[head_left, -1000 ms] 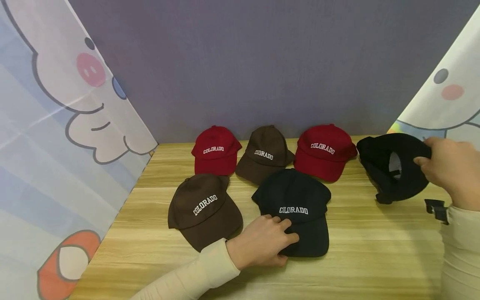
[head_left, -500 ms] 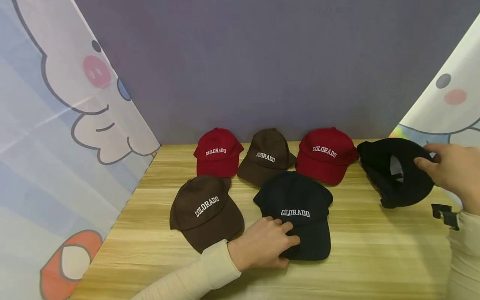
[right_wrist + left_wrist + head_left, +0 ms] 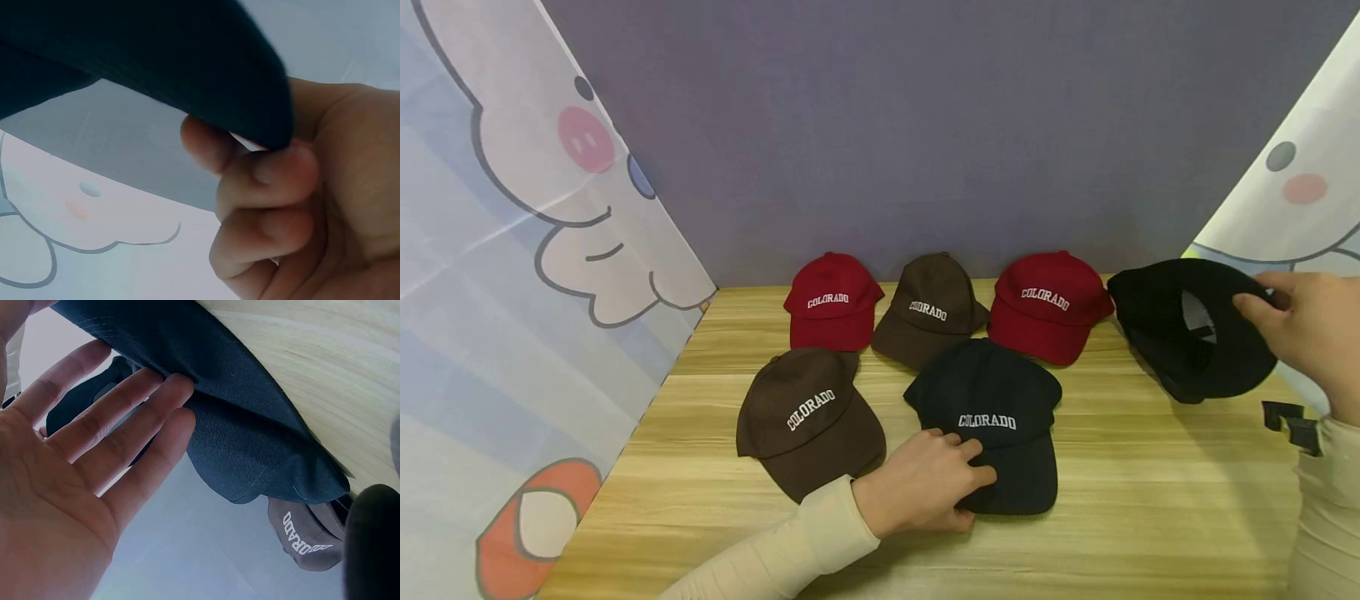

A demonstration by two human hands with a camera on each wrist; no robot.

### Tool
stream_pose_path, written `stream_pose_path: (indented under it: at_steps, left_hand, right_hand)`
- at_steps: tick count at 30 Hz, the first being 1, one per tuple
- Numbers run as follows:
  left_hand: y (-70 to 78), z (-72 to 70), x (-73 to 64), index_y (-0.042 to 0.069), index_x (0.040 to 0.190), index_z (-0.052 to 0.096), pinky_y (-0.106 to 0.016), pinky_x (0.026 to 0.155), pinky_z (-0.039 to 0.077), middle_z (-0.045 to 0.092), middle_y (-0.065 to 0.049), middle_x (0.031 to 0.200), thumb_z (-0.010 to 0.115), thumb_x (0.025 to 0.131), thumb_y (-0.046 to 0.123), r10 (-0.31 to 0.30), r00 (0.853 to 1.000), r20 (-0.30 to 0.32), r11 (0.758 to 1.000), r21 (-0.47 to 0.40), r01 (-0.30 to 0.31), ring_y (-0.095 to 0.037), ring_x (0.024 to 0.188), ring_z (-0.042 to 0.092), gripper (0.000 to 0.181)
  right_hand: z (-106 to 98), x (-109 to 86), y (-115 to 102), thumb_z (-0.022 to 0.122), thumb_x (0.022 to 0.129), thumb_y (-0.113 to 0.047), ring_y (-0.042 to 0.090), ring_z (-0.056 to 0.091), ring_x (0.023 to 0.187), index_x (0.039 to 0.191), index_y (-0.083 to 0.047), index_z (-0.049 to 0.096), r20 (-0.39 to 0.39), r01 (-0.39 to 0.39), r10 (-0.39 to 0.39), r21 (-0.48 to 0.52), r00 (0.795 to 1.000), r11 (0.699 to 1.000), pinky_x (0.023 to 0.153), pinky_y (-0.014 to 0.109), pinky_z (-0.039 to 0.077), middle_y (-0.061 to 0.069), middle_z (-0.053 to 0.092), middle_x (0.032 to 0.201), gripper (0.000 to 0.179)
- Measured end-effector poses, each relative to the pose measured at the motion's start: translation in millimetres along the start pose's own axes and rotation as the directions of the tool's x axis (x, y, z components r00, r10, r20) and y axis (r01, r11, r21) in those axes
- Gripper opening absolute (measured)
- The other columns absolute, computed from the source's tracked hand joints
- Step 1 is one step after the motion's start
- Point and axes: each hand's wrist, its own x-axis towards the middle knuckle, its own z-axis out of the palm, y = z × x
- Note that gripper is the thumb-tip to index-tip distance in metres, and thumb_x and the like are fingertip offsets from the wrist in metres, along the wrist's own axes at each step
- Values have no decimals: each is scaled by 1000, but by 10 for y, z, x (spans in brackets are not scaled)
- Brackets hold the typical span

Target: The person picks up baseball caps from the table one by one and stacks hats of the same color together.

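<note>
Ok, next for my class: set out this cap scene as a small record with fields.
Left hand: touches the brim of a navy-black fabric cap
Right hand: pinches the edge of a tilted black fabric cap
Back row: left red fabric cap, brown fabric cap, right red fabric cap
Front left: second brown fabric cap
White lettering: on five caps
Surface: wood-grain table

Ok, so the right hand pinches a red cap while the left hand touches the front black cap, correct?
Not quite: the head view shows the right hand pinching a black cap, not a red one. The left hand does touch the front black cap.
</note>
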Motion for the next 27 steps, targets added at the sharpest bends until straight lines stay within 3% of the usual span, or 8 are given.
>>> stream_pose_path:
  at_steps: [3,8,12,15,17,19,22,27]
  left_hand:
    - [-1,8,-1,35,106,71,-22,62,46,64,10,93,77,77,54,2,1000,1,1000,-7,-2,-7,75,62,35]
    - [-12,-15,-11,34,110,71,-23,62,43,63,10,96,75,79,58,3,1000,20,1000,-13,-3,-7,77,62,40]
    - [-66,-83,-23,33,114,71,-23,66,44,64,11,96,70,87,62,-3,999,42,999,-49,5,-7,81,63,40]
    - [-131,-124,-38,30,110,73,-24,68,48,65,11,95,68,92,57,-56,998,26,995,-76,58,-7,82,65,33]
    - [-183,-137,-49,28,106,73,-26,67,49,65,11,92,69,94,51,-121,993,-5,990,-76,121,-8,80,65,26]
    - [-235,-139,-61,27,99,73,-26,63,48,64,9,88,71,94,45,-200,979,-48,979,-58,197,-10,76,64,19]
    - [-293,-120,-84,24,95,73,-28,61,48,64,6,84,73,92,39,-323,942,-96,946,-16,323,-13,75,63,15]
    - [-313,-64,-120,19,102,73,-34,65,51,67,-1,89,75,90,40,-465,883,-63,883,41,468,-20,81,64,25]
  right_hand:
    - [-40,2,-48,59,97,-4,23,37,48,106,15,59,7,-39,39,24,999,999,51,35,28,22,52,58,22]
    - [-71,0,-81,59,98,-6,8,32,46,110,11,65,-25,-87,90,96,996,992,45,28,25,30,58,68,22]
    - [-106,-4,-128,60,97,-4,-2,27,47,107,11,67,-73,-69,81,146,994,987,42,22,23,34,58,73,19]
    - [-123,-1,-169,61,96,-2,-8,24,50,103,12,67,-121,-32,53,163,991,986,43,19,22,37,59,76,17]
    - [-130,0,-201,63,95,-1,-13,22,53,101,12,68,-150,-8,33,163,988,987,45,19,21,38,60,78,15]
    - [-130,2,-240,65,94,0,-18,21,56,98,12,69,-185,22,7,156,983,988,45,18,20,38,61,77,13]
    - [-132,4,-301,67,93,0,-26,19,61,95,11,70,-234,60,-24,147,972,987,45,17,20,37,63,77,11]
    - [-147,3,-370,70,91,-1,-28,16,64,95,10,71,-276,94,-56,128,960,987,45,15,21,34,64,78,12]
